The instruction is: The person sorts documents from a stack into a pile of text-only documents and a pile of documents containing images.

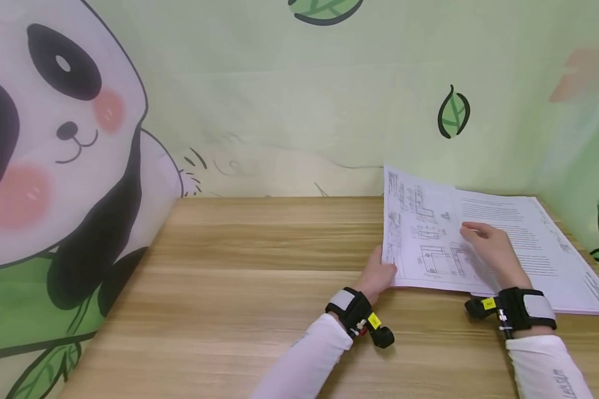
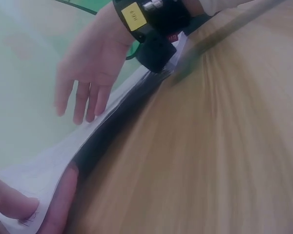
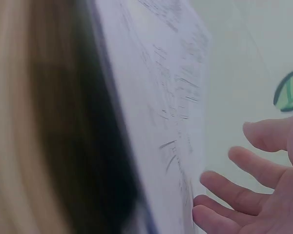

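Observation:
A drawing sheet with printed technical diagrams is lifted at its left side. My left hand grips that sheet near its lower left corner; in the left wrist view the thumb lies on top and a finger underneath. To its right lies a page of printed text, partly overlapped by the drawing sheet. Over where the two meet is my right hand, holding nothing. Its fingers are spread and loosely bent in the right wrist view, beside the paper.
The papers lie at the right end of a wooden table. Behind it hangs a pale green backdrop with leaf prints, and a large printed panda fills the left side. Both wrists wear black strapped cameras.

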`<state>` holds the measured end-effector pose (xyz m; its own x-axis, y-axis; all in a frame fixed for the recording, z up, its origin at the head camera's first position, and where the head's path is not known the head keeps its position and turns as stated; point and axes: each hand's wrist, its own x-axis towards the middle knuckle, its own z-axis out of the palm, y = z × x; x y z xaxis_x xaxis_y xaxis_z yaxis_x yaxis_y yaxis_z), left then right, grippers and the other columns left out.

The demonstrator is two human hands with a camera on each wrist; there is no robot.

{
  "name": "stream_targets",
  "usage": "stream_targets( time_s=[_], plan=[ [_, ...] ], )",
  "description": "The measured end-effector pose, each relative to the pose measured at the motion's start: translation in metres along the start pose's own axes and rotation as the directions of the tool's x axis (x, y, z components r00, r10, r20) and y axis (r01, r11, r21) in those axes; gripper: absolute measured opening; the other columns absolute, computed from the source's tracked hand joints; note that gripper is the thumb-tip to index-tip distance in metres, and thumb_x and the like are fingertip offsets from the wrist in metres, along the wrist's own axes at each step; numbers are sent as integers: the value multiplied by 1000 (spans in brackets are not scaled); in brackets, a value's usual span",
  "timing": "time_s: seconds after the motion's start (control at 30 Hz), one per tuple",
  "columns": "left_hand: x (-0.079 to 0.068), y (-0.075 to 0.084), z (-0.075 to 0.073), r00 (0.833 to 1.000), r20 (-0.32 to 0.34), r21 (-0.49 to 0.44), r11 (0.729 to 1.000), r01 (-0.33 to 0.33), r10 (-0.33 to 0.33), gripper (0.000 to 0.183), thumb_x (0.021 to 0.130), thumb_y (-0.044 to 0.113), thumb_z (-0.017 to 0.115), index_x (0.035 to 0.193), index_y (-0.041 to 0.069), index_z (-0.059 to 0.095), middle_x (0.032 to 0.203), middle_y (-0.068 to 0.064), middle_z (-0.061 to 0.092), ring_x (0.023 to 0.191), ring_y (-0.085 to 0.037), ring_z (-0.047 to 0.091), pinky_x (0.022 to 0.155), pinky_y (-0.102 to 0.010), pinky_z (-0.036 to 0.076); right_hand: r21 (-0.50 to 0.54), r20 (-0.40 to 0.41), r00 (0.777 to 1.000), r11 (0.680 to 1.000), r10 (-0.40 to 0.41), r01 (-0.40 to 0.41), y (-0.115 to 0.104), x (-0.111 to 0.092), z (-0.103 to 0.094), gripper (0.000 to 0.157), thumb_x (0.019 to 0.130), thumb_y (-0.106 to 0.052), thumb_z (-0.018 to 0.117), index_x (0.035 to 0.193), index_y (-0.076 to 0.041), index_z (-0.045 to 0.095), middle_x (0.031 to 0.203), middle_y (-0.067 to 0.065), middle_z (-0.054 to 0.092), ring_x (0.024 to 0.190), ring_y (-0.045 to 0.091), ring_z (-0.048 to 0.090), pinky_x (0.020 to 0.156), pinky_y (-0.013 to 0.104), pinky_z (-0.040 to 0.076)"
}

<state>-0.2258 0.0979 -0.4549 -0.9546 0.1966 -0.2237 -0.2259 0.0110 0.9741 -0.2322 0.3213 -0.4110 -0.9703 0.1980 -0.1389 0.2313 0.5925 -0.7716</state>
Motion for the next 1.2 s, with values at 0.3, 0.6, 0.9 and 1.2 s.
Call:
stream_targets(
  time_s=[0.3, 0.6, 0.9, 1.2],
  plan=[
    [-11, 11, -41, 1000, 12, 12, 1000, -17, 17, 57, 86, -5, 45, 138, 17, 38, 119, -3, 59, 95, -17, 57, 87, -36, 46, 22, -5, 999, 998, -53, 54, -17, 1, 31, 86, 91, -58, 38, 149, -16, -10, 155, 26, 5, 140, 47, 10, 109, 65, 14],
    [-26, 21, -98, 997, 26, 62, 995, -76, 74, 56, 92, 4, 42, 143, 24, 32, 132, -1, 54, 107, -18, 55, 92, -36, 44, 257, 64, 996, 965, -64, 45, -46, -11, 59, 87, 89, -52, 48, 150, -22, -5, 134, 25, 48, 99, 28, 64, 74, 35, 57],
    [-41, 32, -150, 994, 25, 89, 990, -110, 108, 50, 95, 8, 40, 142, 20, 32, 133, -6, 52, 111, -22, 52, 96, -39, 41, 447, 107, 985, 891, -135, 74, -71, -25, 95, 54, 97, -33, 43, 145, -14, 29, 125, 16, 56, 89, 9, 65, 69, 23, 56],
    [-44, 36, -189, 988, -116, 159, 984, -82, 101, 47, 96, 18, 44, 142, 20, 31, 129, -6, 52, 109, -24, 53, 92, -38, 43, 481, 153, 976, 874, -157, 65, -94, -27, 135, 44, 99, -26, 41, 141, -14, 37, 122, 14, 58, 97, 19, 62, 74, 24, 54]
  ],
)
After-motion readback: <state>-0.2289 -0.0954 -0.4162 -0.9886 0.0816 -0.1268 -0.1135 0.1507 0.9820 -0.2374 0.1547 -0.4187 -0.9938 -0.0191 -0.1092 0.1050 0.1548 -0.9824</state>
